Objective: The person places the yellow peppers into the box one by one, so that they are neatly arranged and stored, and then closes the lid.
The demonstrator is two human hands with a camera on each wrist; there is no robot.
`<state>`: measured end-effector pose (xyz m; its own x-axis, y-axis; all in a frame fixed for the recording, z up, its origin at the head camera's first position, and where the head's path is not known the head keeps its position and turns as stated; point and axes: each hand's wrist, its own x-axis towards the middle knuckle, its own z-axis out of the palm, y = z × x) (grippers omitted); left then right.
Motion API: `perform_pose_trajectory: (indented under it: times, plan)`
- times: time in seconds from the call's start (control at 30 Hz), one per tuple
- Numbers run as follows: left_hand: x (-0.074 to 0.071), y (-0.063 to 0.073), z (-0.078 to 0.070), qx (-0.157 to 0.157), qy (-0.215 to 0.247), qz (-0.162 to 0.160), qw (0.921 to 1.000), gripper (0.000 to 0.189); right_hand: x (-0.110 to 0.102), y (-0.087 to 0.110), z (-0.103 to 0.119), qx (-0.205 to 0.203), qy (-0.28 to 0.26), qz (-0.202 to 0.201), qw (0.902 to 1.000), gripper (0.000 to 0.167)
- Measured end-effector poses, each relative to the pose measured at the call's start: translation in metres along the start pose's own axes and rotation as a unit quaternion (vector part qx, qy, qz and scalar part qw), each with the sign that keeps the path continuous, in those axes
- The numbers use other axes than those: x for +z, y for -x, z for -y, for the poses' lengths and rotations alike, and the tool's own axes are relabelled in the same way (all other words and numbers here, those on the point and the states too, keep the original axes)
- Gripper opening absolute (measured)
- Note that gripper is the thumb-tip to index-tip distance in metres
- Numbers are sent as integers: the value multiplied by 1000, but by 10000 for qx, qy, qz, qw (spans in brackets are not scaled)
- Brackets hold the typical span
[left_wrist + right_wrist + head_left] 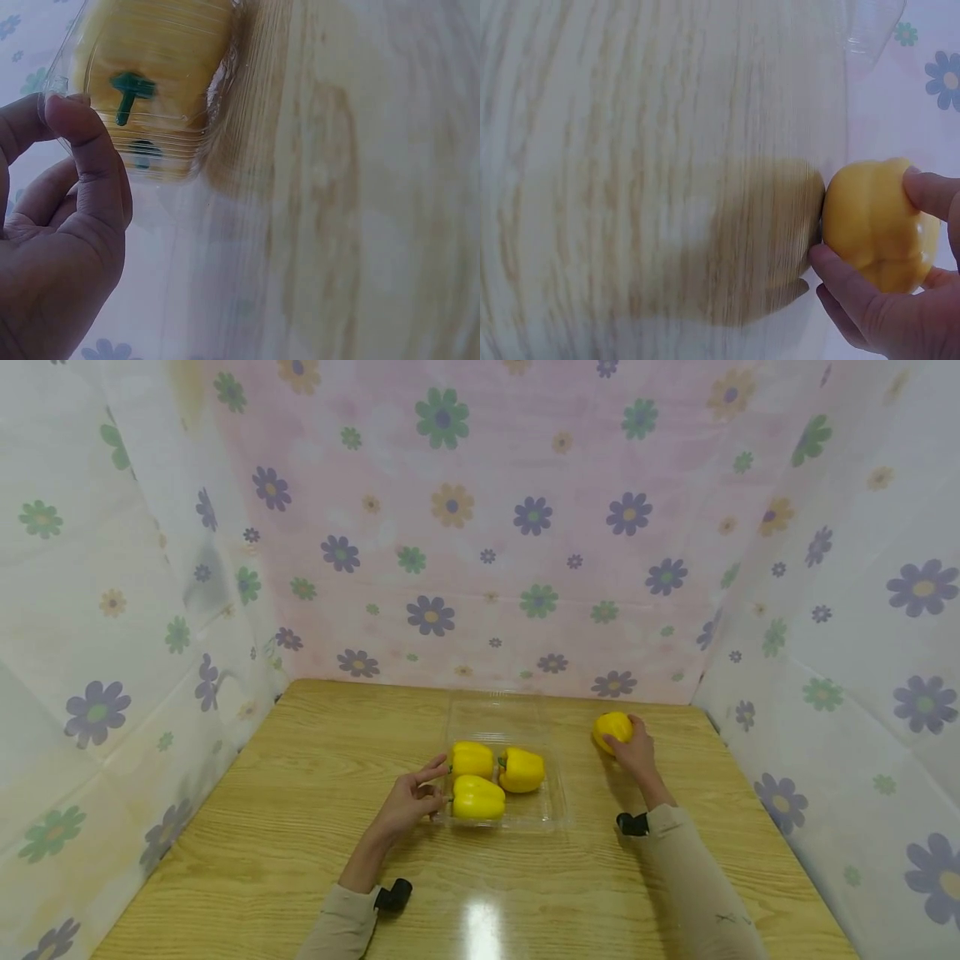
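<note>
Three yellow bell peppers lie in a clear plastic clamshell container (555,810) whose lid (497,714) is folded back, away from me. Two of them, a back left pepper (472,761) and a front left pepper (478,798), point their green stems left; a third pepper (522,770) is at their right. My left hand (406,802) pinches the container's left rim between thumb and finger, beside a green stem (133,91) seen through the wall. To the right of the container, my right hand (636,750) grips another yellow bell pepper (877,221) with thumb and fingers around it, low at the table.
The wood-grain table (322,735) carries all of this. Flower-patterned cloth (480,568) rises behind the table and along both sides. Each wrist bears a small black camera, such as the left one (393,896).
</note>
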<state>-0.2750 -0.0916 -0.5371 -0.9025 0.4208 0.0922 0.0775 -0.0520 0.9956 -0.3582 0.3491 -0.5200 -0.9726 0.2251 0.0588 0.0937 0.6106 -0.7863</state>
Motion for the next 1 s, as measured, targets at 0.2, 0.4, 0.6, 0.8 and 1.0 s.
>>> perform_pose_trajectory:
  times: [0.2, 0.4, 0.6, 0.8, 1.0]
  plan:
    - [0, -1, 1, 27, 60, 41, 10000, 60, 1, 1, 0, -199, 43, 38, 9998, 75]
    - [1, -1, 0, 63, 19, 100, 9999, 62, 5, 2, -1, -311, 86, -47, 9995, 74]
    - [1, -1, -2, 44, -1, 13, 10000, 61, 5, 5, 5, -492, 163, 45, 9986, 74]
    - [1, 0, -2, 44, -61, 37, 10000, 61, 7, 9, 6, -580, 212, 117, 9980, 74]
    - [1, -1, 0, 29, -55, 15, 10000, 61, 11, 14, 6, -775, 96, 106, 9969, 73]
